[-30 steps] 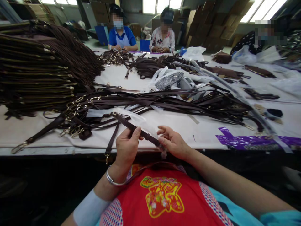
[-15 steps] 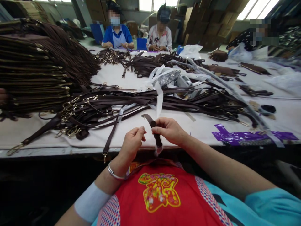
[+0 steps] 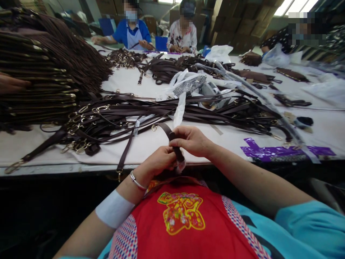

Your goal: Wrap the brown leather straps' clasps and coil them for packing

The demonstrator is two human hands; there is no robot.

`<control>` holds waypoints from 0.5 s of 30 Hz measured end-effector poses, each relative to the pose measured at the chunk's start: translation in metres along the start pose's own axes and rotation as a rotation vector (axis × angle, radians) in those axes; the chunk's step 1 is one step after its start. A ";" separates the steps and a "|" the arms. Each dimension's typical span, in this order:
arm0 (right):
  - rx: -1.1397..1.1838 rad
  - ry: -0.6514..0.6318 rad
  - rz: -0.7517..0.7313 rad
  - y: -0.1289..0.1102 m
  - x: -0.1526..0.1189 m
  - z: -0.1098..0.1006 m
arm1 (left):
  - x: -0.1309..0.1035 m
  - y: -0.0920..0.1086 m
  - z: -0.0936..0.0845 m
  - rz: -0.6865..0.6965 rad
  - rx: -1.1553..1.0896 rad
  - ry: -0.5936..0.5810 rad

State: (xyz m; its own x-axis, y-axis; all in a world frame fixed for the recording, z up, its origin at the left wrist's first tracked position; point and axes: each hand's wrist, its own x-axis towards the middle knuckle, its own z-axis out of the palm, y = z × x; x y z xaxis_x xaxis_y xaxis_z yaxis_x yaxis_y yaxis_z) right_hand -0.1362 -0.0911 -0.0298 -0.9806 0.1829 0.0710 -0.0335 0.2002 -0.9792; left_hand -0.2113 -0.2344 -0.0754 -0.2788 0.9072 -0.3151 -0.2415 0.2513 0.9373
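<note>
A dark brown strap (image 3: 165, 128) runs up from the table's front edge and curves to the left, with a gold ring near its upper end. My right hand (image 3: 192, 141) pinches it between thumb and fingers around its middle. Lower down, my left hand (image 3: 161, 158) is closed against the strap's left side, its fingertips partly hidden. Some clear plastic wrap (image 3: 181, 167) covers the strap's bottom end, just above my red apron (image 3: 151, 223).
A long bundle of brown straps (image 3: 151, 111) with gold clasps lies across the table (image 3: 113, 153). Stacked brown pieces (image 3: 35, 82) rise at left, with another person's hand (image 3: 13, 83) on them. Purple tape (image 3: 269, 153) marks the front right edge. Co-workers sit opposite.
My left hand has moved right and closed on the strap's lower part. The other person's hand at left reaches further in. A co-worker opposite has stretched an arm sideways.
</note>
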 end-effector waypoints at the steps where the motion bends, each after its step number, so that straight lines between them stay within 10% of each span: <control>1: -0.008 0.001 -0.013 -0.002 0.001 -0.001 | 0.001 0.000 -0.001 0.020 0.011 0.033; 7: -0.005 0.041 -0.080 -0.005 0.004 -0.012 | 0.005 -0.009 -0.006 0.029 -0.135 0.254; 15: -0.355 0.172 -0.097 0.004 0.011 -0.001 | -0.007 -0.002 -0.002 0.136 -0.255 0.000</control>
State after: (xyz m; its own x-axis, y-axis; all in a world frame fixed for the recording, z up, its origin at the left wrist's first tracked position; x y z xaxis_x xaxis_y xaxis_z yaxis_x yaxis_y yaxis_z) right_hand -0.1464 -0.0873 -0.0324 -0.9285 0.2991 0.2202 -0.0261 0.5390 -0.8419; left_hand -0.2105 -0.2419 -0.0755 -0.3246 0.9268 -0.1890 -0.4280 0.0343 0.9031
